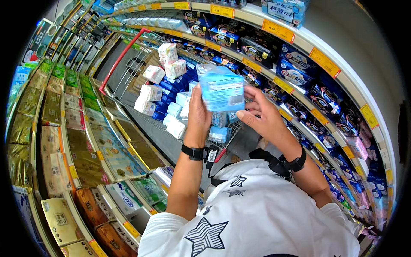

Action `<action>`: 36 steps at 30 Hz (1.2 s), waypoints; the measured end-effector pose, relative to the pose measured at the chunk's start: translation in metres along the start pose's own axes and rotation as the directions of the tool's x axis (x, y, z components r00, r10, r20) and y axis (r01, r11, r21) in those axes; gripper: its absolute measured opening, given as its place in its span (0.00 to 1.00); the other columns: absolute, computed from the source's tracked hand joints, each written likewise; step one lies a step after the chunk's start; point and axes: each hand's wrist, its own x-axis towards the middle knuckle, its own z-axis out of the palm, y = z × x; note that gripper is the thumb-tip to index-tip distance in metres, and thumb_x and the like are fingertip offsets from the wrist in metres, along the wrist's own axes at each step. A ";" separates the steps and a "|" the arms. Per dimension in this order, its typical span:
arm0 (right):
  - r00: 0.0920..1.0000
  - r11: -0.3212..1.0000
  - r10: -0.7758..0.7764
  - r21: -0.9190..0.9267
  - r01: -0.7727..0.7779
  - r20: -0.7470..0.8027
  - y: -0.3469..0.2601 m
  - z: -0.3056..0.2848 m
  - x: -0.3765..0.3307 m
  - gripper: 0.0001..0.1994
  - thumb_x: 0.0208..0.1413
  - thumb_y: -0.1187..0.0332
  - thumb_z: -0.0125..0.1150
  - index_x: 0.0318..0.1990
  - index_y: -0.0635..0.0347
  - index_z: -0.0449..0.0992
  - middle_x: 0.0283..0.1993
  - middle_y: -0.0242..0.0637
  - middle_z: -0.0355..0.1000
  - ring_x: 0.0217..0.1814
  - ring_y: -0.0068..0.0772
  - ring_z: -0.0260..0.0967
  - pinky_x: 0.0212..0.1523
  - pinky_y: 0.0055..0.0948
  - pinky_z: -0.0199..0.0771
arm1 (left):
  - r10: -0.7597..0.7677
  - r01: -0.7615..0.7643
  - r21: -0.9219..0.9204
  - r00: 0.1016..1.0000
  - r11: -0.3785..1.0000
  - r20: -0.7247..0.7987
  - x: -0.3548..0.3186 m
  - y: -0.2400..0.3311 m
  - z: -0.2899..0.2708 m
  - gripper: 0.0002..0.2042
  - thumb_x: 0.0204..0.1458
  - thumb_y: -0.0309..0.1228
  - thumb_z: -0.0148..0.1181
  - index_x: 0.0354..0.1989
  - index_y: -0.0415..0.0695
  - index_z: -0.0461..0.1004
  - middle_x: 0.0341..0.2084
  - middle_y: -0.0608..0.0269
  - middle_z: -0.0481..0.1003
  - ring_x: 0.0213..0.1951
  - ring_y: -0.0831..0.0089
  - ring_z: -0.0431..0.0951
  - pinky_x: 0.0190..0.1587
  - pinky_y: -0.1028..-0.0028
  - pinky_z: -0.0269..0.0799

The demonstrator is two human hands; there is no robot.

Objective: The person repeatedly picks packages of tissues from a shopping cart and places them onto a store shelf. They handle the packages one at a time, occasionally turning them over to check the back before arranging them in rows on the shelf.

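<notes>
Standing in this aisle, I see a light-blue, soft, plastic-wrapped packet (pixel 222 90) up in front of the person's chest, over the near end of a wire shopping cart with a red tubular handle (pixel 117 63). The film is glossy and clear, gathering into a loose, crinkled flap at the packet's upper left. The body is a plump, padded block with rounded edges; its broad, printed face is turned up toward the person, the barcode patch near the lower right corner. It leans only slightly off square, and that face is so nearly square that I cannot tell which way its long axis runs.

The left grip (pixel 199 109) pinches the packet's left edge, thumb along the side. The right grip (pixel 267 118) is half spread at the right edge, thumb apart from the curled fingers; I cannot tell how firmly those fingers touch it.

Below, the cart's thin metal grid carries boxy white packs with pinkish print (pixel 168 53), slick dark-blue packs (pixel 169 90) and puffy pale-blue packs (pixel 220 134). To the right, a curving cream shelf (pixel 248 21) bears shiny navy packages (pixel 295 70); to the left lie flat, gold-wrapped packs (pixel 62 218)
</notes>
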 end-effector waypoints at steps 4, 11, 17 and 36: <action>0.996 0.994 0.085 0.069 -0.083 -0.039 0.014 -0.015 0.006 0.43 0.55 0.59 0.73 0.69 0.69 0.52 0.63 0.52 0.65 0.59 0.36 0.70 0.54 0.36 0.78 | 0.045 -0.036 0.263 0.999 0.964 -0.026 -0.005 0.006 0.024 0.16 0.65 0.37 0.56 0.56 0.43 0.66 0.51 0.63 0.73 0.52 0.72 0.74 0.54 0.66 0.72; 0.993 0.996 0.080 -0.041 -0.083 -0.088 -0.021 -0.031 0.016 0.47 0.50 0.59 0.76 0.70 0.67 0.51 0.64 0.50 0.65 0.64 0.39 0.67 0.58 0.37 0.75 | 0.043 -0.099 0.316 0.983 0.944 0.180 0.013 0.024 0.052 0.24 0.60 0.42 0.63 0.57 0.42 0.63 0.49 0.63 0.70 0.49 0.78 0.71 0.53 0.74 0.69; 0.966 0.905 -0.191 -0.411 0.106 -0.171 -0.060 -0.075 0.043 0.45 0.49 0.49 0.72 0.68 0.68 0.58 0.60 0.58 0.63 0.64 0.51 0.64 0.61 0.42 0.69 | 0.093 -0.272 0.480 0.926 0.834 0.365 0.057 0.062 0.111 0.27 0.58 0.44 0.65 0.56 0.39 0.64 0.49 0.60 0.72 0.52 0.74 0.70 0.58 0.71 0.65; 0.865 0.681 -0.394 -0.731 0.046 -0.312 -0.088 -0.172 0.120 0.42 0.50 0.45 0.69 0.59 0.79 0.67 0.43 0.55 0.69 0.40 0.46 0.71 0.40 0.39 0.73 | 0.130 -0.478 0.470 0.790 0.742 0.599 0.167 0.051 0.210 0.26 0.65 0.41 0.58 0.65 0.38 0.62 0.55 0.61 0.70 0.55 0.74 0.68 0.61 0.73 0.62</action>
